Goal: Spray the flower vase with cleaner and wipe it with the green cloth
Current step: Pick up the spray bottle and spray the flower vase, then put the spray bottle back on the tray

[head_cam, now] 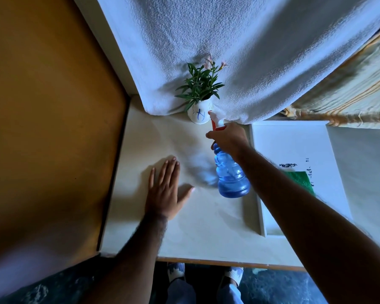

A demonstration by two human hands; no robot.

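A small white flower vase (198, 115) with blue marks and green leaves stands at the back of the pale table (206, 227), against the hanging towel. My right hand (229, 136) grips the neck of a blue spray bottle (231, 174), held above the table. Its red and white nozzle points at the vase from just to its right. My left hand (166, 189) lies flat on the table, fingers spread, holding nothing. The green cloth (300, 179) lies on the white tray to the right, partly hidden behind my right forearm.
A white towel (239, 51) hangs down behind the vase. A white tray (294, 145) sits on the table's right half. A brown wall (42, 106) borders the table on the left. My feet show below the front edge.
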